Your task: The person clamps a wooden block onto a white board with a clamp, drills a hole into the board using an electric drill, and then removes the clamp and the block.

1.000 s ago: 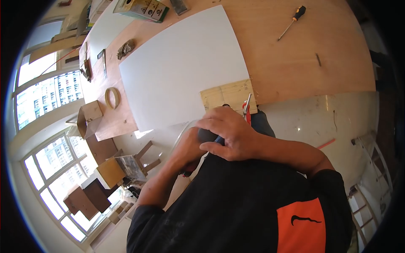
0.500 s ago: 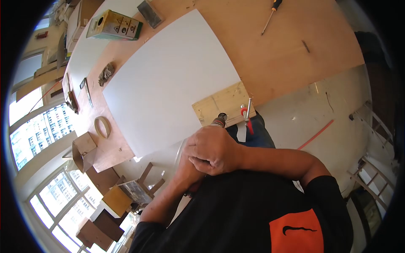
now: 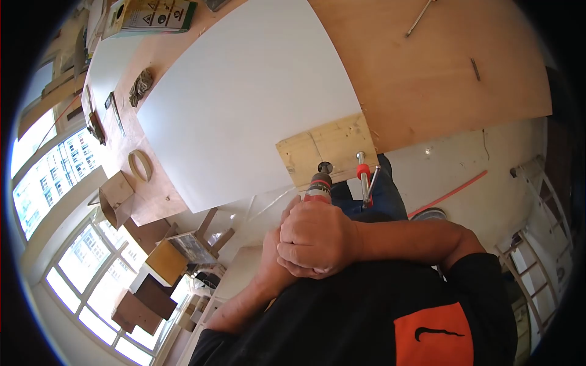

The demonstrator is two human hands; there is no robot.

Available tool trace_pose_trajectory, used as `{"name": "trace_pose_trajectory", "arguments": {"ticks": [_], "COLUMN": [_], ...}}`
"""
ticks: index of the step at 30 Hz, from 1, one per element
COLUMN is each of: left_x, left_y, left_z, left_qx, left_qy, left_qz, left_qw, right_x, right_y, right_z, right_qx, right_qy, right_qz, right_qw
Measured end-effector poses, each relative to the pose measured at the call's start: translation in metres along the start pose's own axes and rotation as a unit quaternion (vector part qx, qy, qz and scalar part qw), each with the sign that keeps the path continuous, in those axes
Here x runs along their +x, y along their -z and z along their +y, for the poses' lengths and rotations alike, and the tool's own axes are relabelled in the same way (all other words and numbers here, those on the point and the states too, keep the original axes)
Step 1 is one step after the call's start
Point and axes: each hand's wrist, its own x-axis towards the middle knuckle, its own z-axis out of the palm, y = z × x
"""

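Observation:
Both my hands are wrapped around a power drill, its dark chuck [image 3: 320, 182] and red collar showing ahead of my knuckles. My right hand [image 3: 317, 235] lies closed over the back of the drill. Partly hidden beneath and to its left, my left hand [image 3: 278, 253] is closed around the drill's lower part. A round dark bit [image 3: 325, 166] meets the front edge of a pale wooden board [image 3: 342, 140]; how deep it sits I cannot tell. A red screw clamp [image 3: 363, 169] grips the board at its right end. Under the board lies a large white sheet [image 3: 244, 104].
On the wooden tabletop [image 3: 445, 79] lie a screwdriver [image 3: 420, 18], a tape roll [image 3: 140, 166], a rag [image 3: 141, 87] and a metal can [image 3: 155, 15]. Right of my legs, a red strip [image 3: 452, 194] lies on the floor, with a ladder [image 3: 537, 280] beyond.
My view has shifted, so the tabletop items sit higher. More of the drill's chuck shows, and my hands are nearer my body and lower, still around the drill. The board stays clamped.

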Motion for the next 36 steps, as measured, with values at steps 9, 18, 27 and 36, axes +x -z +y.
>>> {"name": "trace_pose_trajectory", "arguments": {"ticks": [9,18,27,36], "left_x": [0.064,0.098,0.05,-0.01], "left_y": [-0.001,-0.006,-0.002,-0.012], "left_z": [-0.009,0.011,-0.031,-0.016], "left_qx": [0.011,0.048,0.061,0.069], "left_qy": [-0.02,-0.059,-0.08,0.006], "left_qz": [-0.005,-0.019,-0.002,0.001], "left_qw": [1.0,0.997,0.995,0.998], "right_x": [0.007,0.013,0.002,-0.009], "right_y": [-0.009,-0.002,-0.004,-0.007], "right_z": [0.006,-0.009,-0.019,-0.016], "right_qx": [-0.102,-0.065,-0.108,-0.019], "right_qy": [0.085,0.07,0.087,0.006], "right_qz": [0.059,0.043,-0.008,-0.044], "right_qw": [0.989,0.994,0.99,0.999]}}
